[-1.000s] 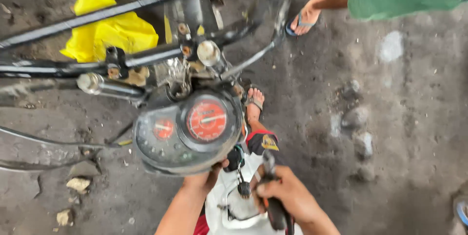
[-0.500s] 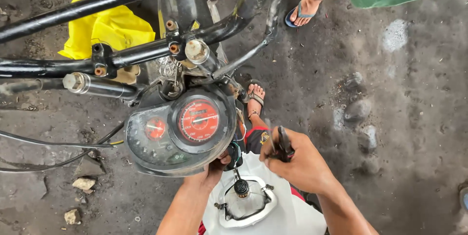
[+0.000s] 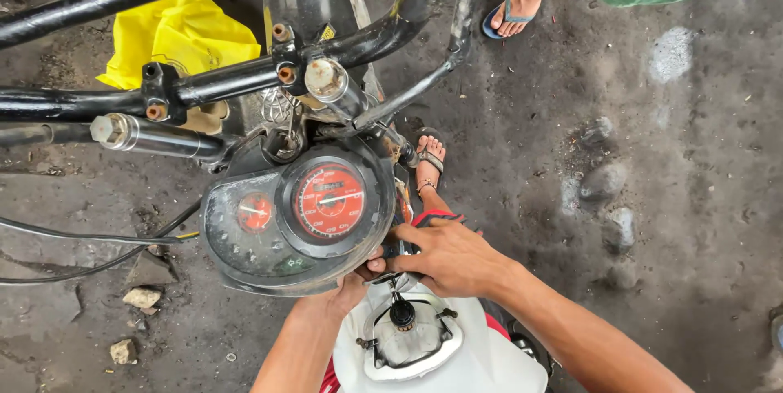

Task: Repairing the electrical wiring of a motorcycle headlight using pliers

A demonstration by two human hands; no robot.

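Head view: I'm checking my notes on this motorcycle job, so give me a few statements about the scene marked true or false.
1. The right hand rests at the lower right edge of the instrument cluster. True.
2. The cluster's dials have blue faces. False: both are red.
3. A yellow bag lies on the ground beyond the handlebar. True.
4. The left hand grips the handlebar. False: it sits under the cluster's lower edge.
5. Another person's foot in a sandal shows at the top. True.
6. The headlight housing below the hands is black. False: it is white.
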